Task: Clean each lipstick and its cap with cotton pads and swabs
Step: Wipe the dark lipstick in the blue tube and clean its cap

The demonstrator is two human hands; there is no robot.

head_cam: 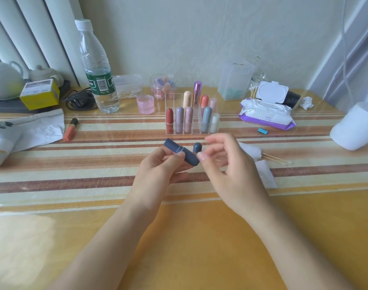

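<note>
The left hand [158, 168] grips a dark blue plastic lipstick tube [180, 151] above the striped yellow-and-brown tablecloth [95, 164], thumb on top and fingers curled beneath. The tube slants from upper left to lower right, and a thin pale ring runs round it near the middle. Just behind the tube's lower end a small dark blue rounded cap [197, 147] stands between the two hands; whether anything touches it I cannot tell. The right hand [229, 164] hangs blurred beside the tube's end, its fingers loosely spread and bent, holding nothing that shows. Its thumb tip lies right by the tube, contact unclear. Beyond the hands a clear acrylic organiser [196, 126] holds upright capsule-shaped lipsticks in red, mauve, grey-blue, white, cream and peach. Right of the right hand lie two wooden cotton swabs [277, 159] and a white cotton pad [266, 174], with a purple-and-white pack of wet wipes [266, 118] farther back, its lid up
</note>
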